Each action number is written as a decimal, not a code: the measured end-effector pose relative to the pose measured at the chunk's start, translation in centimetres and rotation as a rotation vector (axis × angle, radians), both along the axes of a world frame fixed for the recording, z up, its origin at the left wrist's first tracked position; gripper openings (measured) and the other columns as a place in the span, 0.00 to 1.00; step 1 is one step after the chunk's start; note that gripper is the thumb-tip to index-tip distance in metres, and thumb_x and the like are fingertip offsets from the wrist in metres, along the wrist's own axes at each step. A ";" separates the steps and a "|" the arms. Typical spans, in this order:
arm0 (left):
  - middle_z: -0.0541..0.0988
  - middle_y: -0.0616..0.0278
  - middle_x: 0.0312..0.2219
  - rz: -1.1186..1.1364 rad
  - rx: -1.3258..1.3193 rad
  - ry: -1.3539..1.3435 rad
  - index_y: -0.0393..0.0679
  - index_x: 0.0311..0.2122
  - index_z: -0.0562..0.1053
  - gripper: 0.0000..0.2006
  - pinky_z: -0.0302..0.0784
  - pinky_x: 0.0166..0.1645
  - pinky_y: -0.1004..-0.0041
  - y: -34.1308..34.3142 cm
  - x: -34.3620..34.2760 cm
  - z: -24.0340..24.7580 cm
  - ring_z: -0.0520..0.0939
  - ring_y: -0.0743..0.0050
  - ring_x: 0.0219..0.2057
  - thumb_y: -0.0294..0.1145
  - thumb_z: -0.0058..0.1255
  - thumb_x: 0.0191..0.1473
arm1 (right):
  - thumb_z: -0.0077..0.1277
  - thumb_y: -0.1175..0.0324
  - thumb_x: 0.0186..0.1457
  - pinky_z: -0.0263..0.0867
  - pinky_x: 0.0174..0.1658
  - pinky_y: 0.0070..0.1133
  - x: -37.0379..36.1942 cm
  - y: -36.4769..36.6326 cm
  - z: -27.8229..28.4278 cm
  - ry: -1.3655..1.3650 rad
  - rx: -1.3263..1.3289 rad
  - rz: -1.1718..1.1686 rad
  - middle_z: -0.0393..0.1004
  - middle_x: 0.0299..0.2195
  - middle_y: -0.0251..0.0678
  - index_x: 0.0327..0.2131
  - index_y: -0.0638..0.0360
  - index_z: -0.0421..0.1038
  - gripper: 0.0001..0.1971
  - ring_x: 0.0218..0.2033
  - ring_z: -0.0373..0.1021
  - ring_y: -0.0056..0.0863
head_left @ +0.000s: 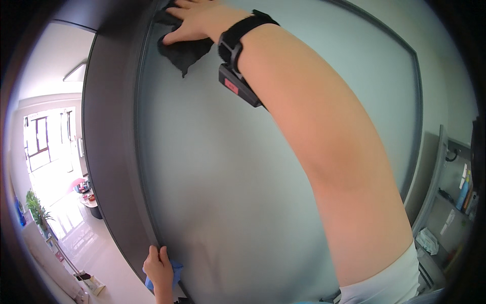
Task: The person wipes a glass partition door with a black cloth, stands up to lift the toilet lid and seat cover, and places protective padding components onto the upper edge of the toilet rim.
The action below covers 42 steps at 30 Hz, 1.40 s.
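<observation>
A frosted glass panel (228, 167) in a dark frame fills the middle of the view. My right arm stretches across it from the lower right. At the panel's upper left, my right hand (195, 19) lies spread with its fingers apart over a black cloth (188, 52), pressing it to the glass near the frame; the upper fingertips reach the picture's rim. A black strap with a small box (238, 86) is on that wrist. Low on the left, my left hand (158, 268) is closed at the dark frame edge (144, 202), with a blue cloth (177, 272) bunched in it.
Left of the frame, an opening shows a bright room with a window (38, 137), a green plant (36, 207) and a low table (90, 197) holding small things. On the right, an open cabinet (450, 202) holds bottles and a clear plastic packet (428, 241).
</observation>
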<state>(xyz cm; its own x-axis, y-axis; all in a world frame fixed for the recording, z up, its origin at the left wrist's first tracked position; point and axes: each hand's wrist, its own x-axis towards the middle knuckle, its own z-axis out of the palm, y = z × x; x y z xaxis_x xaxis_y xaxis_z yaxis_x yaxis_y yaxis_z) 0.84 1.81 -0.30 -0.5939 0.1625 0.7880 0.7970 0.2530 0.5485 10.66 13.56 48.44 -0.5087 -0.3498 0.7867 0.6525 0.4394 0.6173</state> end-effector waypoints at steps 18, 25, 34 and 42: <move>0.68 0.46 0.15 0.033 -0.070 -0.014 0.38 0.22 0.61 0.15 0.61 0.21 0.58 -0.3 0.6 0.9 0.70 0.43 0.18 0.36 0.46 0.55 | 0.37 0.41 0.51 0.37 0.63 0.33 7.2 0.4 -7.6 0.237 -0.097 0.033 0.48 0.60 0.53 0.58 0.67 0.50 0.41 0.62 0.44 0.47; 0.69 0.46 0.15 0.073 -0.104 0.034 0.37 0.22 0.61 0.16 0.62 0.23 0.56 -0.7 0.8 1.2 0.71 0.42 0.20 0.38 0.43 0.56 | 0.47 0.46 0.47 0.39 0.62 0.36 8.8 2.8 -18.6 -0.080 -0.120 0.264 0.53 0.57 0.52 0.56 0.64 0.55 0.39 0.60 0.46 0.48; 0.70 0.46 0.16 0.058 -0.096 0.024 0.38 0.22 0.63 0.16 0.64 0.24 0.57 -1.5 -0.1 1.5 0.72 0.43 0.21 0.39 0.43 0.56 | 0.51 0.52 0.46 0.40 0.63 0.32 12.4 3.3 -22.0 -0.971 -0.068 0.247 0.56 0.58 0.39 0.53 0.52 0.62 0.30 0.61 0.48 0.33; 0.71 0.45 0.17 0.067 -0.122 -0.004 0.38 0.22 0.63 0.16 0.64 0.24 0.57 -1.4 -0.4 1.2 0.73 0.43 0.21 0.39 0.43 0.56 | 0.51 0.52 0.43 0.45 0.62 0.31 15.0 3.5 -9.8 -0.880 0.130 0.223 0.59 0.56 0.43 0.53 0.55 0.63 0.32 0.59 0.52 0.39</move>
